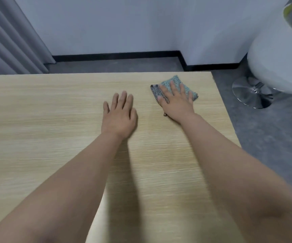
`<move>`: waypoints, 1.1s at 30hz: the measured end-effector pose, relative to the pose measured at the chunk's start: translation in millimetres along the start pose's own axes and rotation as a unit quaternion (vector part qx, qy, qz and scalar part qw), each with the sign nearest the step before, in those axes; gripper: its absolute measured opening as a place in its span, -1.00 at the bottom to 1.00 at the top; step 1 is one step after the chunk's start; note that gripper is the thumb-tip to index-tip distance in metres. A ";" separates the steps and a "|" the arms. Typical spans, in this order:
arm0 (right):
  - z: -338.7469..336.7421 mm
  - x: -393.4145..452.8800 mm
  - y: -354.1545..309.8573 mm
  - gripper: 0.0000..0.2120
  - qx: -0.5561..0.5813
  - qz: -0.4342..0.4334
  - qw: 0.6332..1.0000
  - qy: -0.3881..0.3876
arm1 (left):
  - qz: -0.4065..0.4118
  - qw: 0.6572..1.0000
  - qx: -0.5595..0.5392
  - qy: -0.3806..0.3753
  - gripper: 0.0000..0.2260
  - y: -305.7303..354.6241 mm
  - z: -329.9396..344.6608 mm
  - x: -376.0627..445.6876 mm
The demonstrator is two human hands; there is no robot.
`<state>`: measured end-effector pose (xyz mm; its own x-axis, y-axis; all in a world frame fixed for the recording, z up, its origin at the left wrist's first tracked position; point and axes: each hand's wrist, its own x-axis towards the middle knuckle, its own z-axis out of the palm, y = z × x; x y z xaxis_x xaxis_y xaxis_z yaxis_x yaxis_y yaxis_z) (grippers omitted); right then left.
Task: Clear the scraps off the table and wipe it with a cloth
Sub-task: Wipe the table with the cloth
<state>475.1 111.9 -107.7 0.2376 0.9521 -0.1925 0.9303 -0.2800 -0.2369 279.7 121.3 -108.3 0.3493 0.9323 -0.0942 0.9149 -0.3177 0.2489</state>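
A pale wood-grain table (54, 120) filled most of the view, its far edge running straight across and its right edge slanting toward the viewer. I saw no scraps on the part of its surface that was in view, so the clearing step looked done and the wiping step looked to be the one in hand.

Beyond the table's right corner stood a white swivel chair (273, 55) on a shiny round metal base, well apart from the work. A grey curtain (10, 41) hung at the far left against a pale wall with a dark skirting board.

Two bare forearms reached forward from the bottom of the view. The left hand (119, 116) lay palm down near the middle of the table, fingers straight and a little spread, holding nothing; it seemed placed there to brace the body while the other arm worked.

The right hand (176, 100) lay flat on a small folded cloth (175, 83) near the far right corner of the table. Its grip was not closed: the fingers were straight and apart, pressing the cloth down, which suited sliding it across the surface.

The cloth was teal-grey with a dark checked border. It lay like a diamond, one corner pointing toward the table's far edge. Its long axis appeared to run from far left to near right, though the hand covered much of it. A small dark tip of cloth showed by the wrist.
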 end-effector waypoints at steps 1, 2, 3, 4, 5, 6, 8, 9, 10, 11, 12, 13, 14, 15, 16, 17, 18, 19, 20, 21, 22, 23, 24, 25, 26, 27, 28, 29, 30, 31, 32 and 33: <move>-2.7 10.6 3.2 -0.51 0.007 0.023 1.000 0.008 | -0.002 1.000 -0.002 0.003 -0.52 -0.1 2.8 -0.8; -4.8 20.0 6.7 -0.51 0.015 0.053 0.998 0.018 | -0.001 1.000 -0.003 0.006 -0.52 -0.7 5.0 -1.2; -6.0 27.0 9.7 -0.51 0.019 0.088 0.996 0.027 | 0.001 1.000 -0.003 0.006 -0.52 -1.1 6.0 -2.1; -6.5 31.7 10.6 -0.51 0.018 0.122 0.992 0.037 | 0.003 1.000 -0.004 0.005 -0.52 -1.2 6.4 -2.4; -5.7 35.4 7.9 -0.51 0.013 0.146 0.988 0.046 | 0.003 1.000 -0.005 0.007 -0.52 -1.1 6.1 -2.3; -3.9 37.9 1.0 -0.51 0.010 0.154 0.987 0.053 | 0.001 1.000 -0.006 0.009 -0.52 -1.1 6.0 -1.7; 1.0 41.1 -23.1 -0.52 0.011 0.103 0.993 0.052 | -0.001 1.000 -0.007 0.011 -0.52 -0.3 6.1 -0.5; 4.3 41.2 -37.9 -0.53 0.008 0.046 0.998 0.043 | -0.002 1.000 -0.004 0.011 -0.52 0.1 6.2 -0.6; 7.6 40.8 -51.2 -0.53 0.001 -0.020 0.999 0.031 | -0.003 1.000 -0.001 0.011 -0.52 0.4 6.0 -0.4; 9.4 40.6 -59.5 -0.53 -0.006 -0.078 0.997 0.019 | -0.005 1.000 0.000 0.010 -0.51 0.4 5.5 0.0; 9.2 42.5 -60.2 -0.53 -0.015 -0.117 0.993 0.010 | -0.006 1.000 0.000 0.010 -0.51 0.6 4.7 0.5; 6.2 46.0 -53.5 -0.53 -0.021 -0.128 0.991 0.007 | -0.006 1.000 -0.003 0.010 -0.52 1.1 4.0 0.2; 2.7 49.5 -41.9 -0.52 -0.022 -0.111 0.993 0.011 | -0.005 1.000 -0.008 0.011 -0.52 1.4 3.6 -0.4; -0.2 52.2 -27.1 -0.51 -0.018 -0.070 0.997 0.022 | -0.003 1.000 -0.014 0.012 -0.52 1.8 3.5 -1.3; -2.7 53.5 -11.0 -0.51 -0.012 -0.012 0.999 0.035 | -0.002 1.000 -0.019 0.012 -0.52 1.8 3.5 -2.2; -5.2 53.2 4.2 -0.50 -0.003 0.051 0.998 0.045 | -0.001 1.000 -0.022 0.012 -0.51 1.7 3.6 -2.6; -7.6 51.4 15.2 -0.50 0.002 0.106 0.993 0.049 | -0.001 1.000 -0.023 0.012 -0.51 1.5 3.8 -2.6; -9.2 49.8 20.2 -0.50 0.002 0.144 0.988 0.050 | -0.002 1.000 -0.023 0.012 -0.51 1.4 3.8 -2.6; -9.4 49.5 18.4 -0.50 0.002 0.166 0.985 0.049 | -0.002 1.000 -0.022 0.013 -0.51 1.3 3.7 -2.4; -8.6 50.0 10.9 -0.51 0.006 0.171 0.984 0.049 | -0.002 1.000 -0.019 0.014 -0.51 1.4 3.6 -2.4; -6.8 51.5 -1.3 -0.51 0.014 0.157 0.986 0.050 | -0.001 1.000 -0.015 0.014 -0.52 1.7 3.6 -2.2; -4.3 52.8 -16.7 -0.52 0.020 0.121 0.991 0.047 | -0.001 1.000 -0.011 0.015 -0.52 2.0 3.6 -1.9; -0.6 53.0 -33.6 -0.52 0.017 0.065 0.997 0.041 | -0.002 1.000 -0.007 0.015 -0.52 2.2 3.5 -1.4; 4.1 51.2 -49.7 -0.53 0.007 -0.004 0.999 0.034 | -0.003 1.000 -0.005 0.017 -0.52 2.4 3.5 -1.0; 8.0 49.4 -61.4 -0.53 -0.004 -0.068 0.997 0.023 | -0.005 1.000 -0.003 0.019 -0.52 2.5 3.3 -0.7; 9.1 49.9 -65.1 -0.53 -0.014 -0.114 0.993 0.009 | -0.006 1.000 -0.001 0.020 -0.52 2.6 3.1 -0.4; 6.5 53.4 -60.3 -0.53 -0.021 -0.133 0.991 -0.001 | -0.006 1.000 -0.001 0.020 -0.53 2.7 2.8 -0.5; 2.0 58.1 -48.9 -0.52 -0.021 -0.121 0.992 -0.001 | -0.005 1.000 -0.002 0.019 -0.53 2.6 2.5 -1.1; -2.7 62.0 -33.1 -0.51 -0.015 -0.086 0.996 0.005 | -0.005 1.000 -0.005 0.018 -0.52 2.7 2.7 -1.9; -6.7 64.4 -15.4 -0.50 -0.008 -0.036 0.999 0.013 | -0.004 1.000 -0.008 0.017 -0.52 2.5 2.5 -2.6; -9.9 64.9 1.2 -0.50 -0.001 0.016 1.000 0.019 | -0.003 1.000 -0.010 0.017 -0.52 2.4 2.5 -2.9; -11.8 62.8 13.6 -0.50 0.005 0.061 0.998 0.023 | -0.002 1.000 -0.011 0.017 -0.52 2.1 2.5 -3.0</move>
<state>506.0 169.4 -111.8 0.3622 0.9151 -0.1774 0.8904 -0.3959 -0.2244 281.1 117.4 -109.8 0.3384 0.9389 -0.0629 0.9113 -0.3103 0.2707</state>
